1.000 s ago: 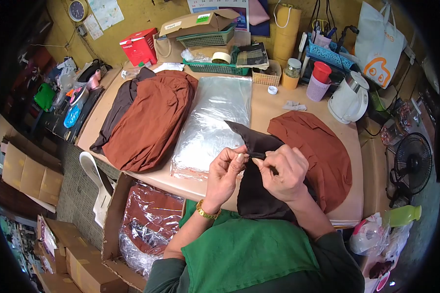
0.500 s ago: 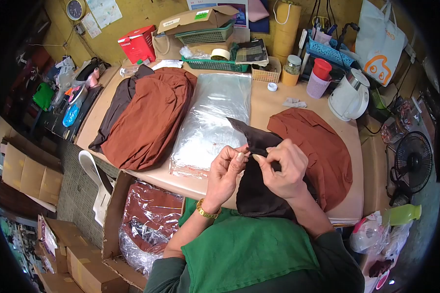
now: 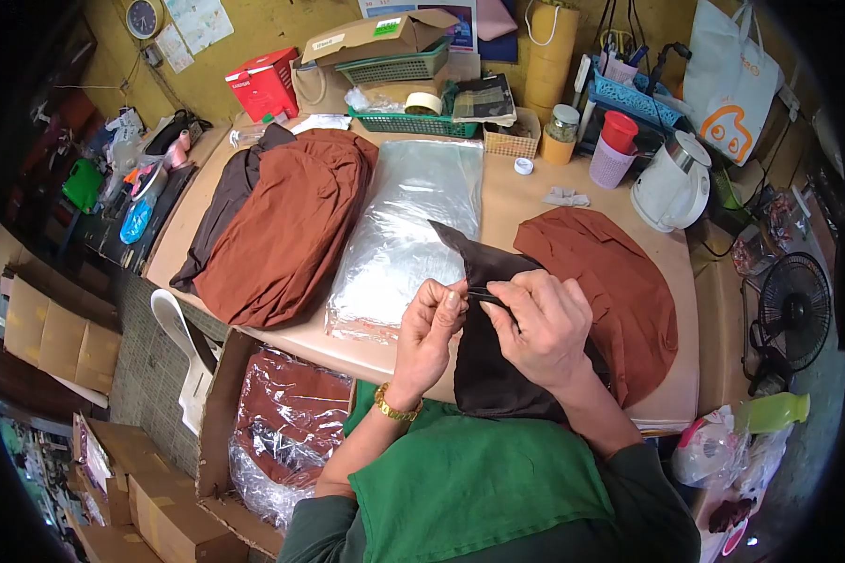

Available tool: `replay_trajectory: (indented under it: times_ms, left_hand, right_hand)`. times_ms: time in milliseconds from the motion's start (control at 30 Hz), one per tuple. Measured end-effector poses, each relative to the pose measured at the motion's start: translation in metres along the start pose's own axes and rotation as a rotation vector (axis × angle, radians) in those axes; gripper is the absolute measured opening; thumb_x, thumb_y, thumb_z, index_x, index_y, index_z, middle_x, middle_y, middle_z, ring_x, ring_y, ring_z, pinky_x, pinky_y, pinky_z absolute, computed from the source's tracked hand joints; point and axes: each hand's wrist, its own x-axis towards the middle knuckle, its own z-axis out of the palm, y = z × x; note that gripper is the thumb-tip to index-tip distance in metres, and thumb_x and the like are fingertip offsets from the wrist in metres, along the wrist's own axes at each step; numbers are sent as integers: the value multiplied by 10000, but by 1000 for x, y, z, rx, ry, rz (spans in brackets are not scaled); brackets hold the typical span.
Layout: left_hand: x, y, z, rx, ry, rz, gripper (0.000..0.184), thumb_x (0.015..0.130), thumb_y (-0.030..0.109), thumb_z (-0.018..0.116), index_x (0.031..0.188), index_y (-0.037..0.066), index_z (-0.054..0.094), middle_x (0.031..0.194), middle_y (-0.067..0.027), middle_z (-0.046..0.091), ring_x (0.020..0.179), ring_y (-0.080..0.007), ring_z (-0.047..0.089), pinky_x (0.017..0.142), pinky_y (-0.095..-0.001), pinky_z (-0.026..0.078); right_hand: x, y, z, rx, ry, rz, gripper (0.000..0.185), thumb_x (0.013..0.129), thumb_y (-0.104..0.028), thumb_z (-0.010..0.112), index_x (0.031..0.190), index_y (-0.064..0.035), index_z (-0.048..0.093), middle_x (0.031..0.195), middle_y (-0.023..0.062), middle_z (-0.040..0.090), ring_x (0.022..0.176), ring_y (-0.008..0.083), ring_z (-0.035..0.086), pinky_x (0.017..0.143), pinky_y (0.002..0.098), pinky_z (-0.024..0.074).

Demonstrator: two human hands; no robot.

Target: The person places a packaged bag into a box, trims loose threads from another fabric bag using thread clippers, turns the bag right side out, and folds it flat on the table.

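Cloth (image 3: 494, 375), dark brown, is lying between and below the two hands, its long axis running from a pointed corner ahead of the fingertips back toward the person's body. The left hand (image 3: 429, 328) is pinching its left edge, thumb against bent finger. The right hand (image 3: 546, 324) is gripping a narrow dark strip (image 3: 484, 294) that is bridging the gap between the hands; whether it is a fold or a separate tool, I cannot tell. The right hand is sitting nearer the bulk, hovering above it. Rust-brown fabric (image 3: 620, 281) is resting beyond the right hand, clear plastic sheets (image 3: 408, 225) ahead of the left.
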Motion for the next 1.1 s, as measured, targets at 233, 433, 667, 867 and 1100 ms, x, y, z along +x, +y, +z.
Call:
replay_trajectory:
  times_ms: [233,433,667,867,1100]
  left_hand:
    - [-4,2,4,142,-46,33,174,1015,194,524,935,42,505,871,10,531,724,-30,417,659,-184,380]
    - [-4,8,8,28,-4,-4,185,1017,175,515,880,58,473,854,2,526,693,-27,391,675,-184,390]
    - [-5,1,6,165,-34,57,182,1016,148,511,867,53,464,856,-6,516,705,-38,403,740,-204,416]
    - [-10,2,12,269,-30,103,151,1009,150,526,918,36,488,896,-13,532,753,-53,421,701,-210,390]
    - [-9,-3,4,130,-56,12,167,1017,181,512,911,53,492,974,-44,589,756,-50,433,698,-203,392]
  right_hand:
    - [-1,3,9,41,33,18,251,656,-104,783,884,-85,680,788,12,574,635,167,562,567,314,361]
    - [1,2,-2,31,30,59,271,654,-103,787,901,-82,677,803,14,579,638,175,569,574,319,369]
    - [1,0,-2,-30,-7,-2,269,657,-120,768,905,-85,671,793,-6,558,649,151,554,580,319,360]
    - [1,0,2,-72,32,-5,250,650,-98,755,884,-84,670,788,-1,559,637,174,552,582,315,376]
    - [-9,33,32,1003,-65,655,341,860,-256,740,1044,-11,590,834,-37,466,792,53,436,633,219,382]
